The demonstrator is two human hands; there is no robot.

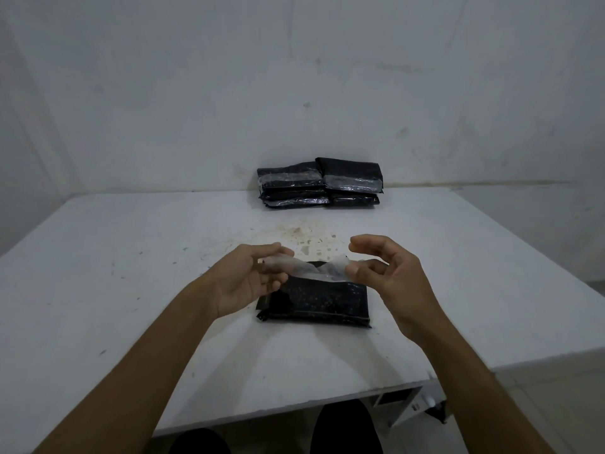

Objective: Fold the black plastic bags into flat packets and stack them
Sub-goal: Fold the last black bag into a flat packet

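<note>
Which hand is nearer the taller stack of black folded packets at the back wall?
Right. The right hand sits almost straight in front of the taller stack of black folded packets; the left hand is off toward the lower stack. Both pinch the translucent strip.

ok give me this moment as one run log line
left hand pinches strip | right hand pinches strip | strip above packet on table | stacks at far edge

— What's on the tabletop [131, 290]?
— A folded black packet [314, 303] at the centre. The left hand [248, 280] and right hand [389, 276] pinch a clear strip [314, 268] over its far edge.
— And at twelve o'clock?
— Stacked packets [319, 183], two piles touching, against the wall [294, 77].
</note>
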